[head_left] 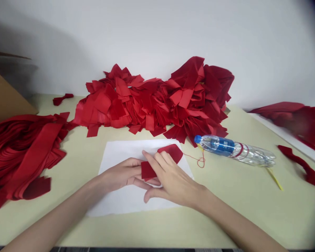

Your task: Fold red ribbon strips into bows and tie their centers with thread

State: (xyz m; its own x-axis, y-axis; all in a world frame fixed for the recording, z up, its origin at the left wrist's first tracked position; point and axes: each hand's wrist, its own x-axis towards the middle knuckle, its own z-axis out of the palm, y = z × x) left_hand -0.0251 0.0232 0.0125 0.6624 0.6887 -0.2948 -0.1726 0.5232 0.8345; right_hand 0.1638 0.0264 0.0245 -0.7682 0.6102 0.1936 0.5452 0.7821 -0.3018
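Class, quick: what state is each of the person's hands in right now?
Left hand: fingers extended, reaching under the red fabric piece; grip cannot be told.
Right hand: fingers lying on top of that piece; whether it grips cannot be told.

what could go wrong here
The red fabric piece held between the left hand and right hand might slip off the white paper sheet. The loose red thread beside it could snag. The plastic bottle lies on its side, so a bump might roll it.
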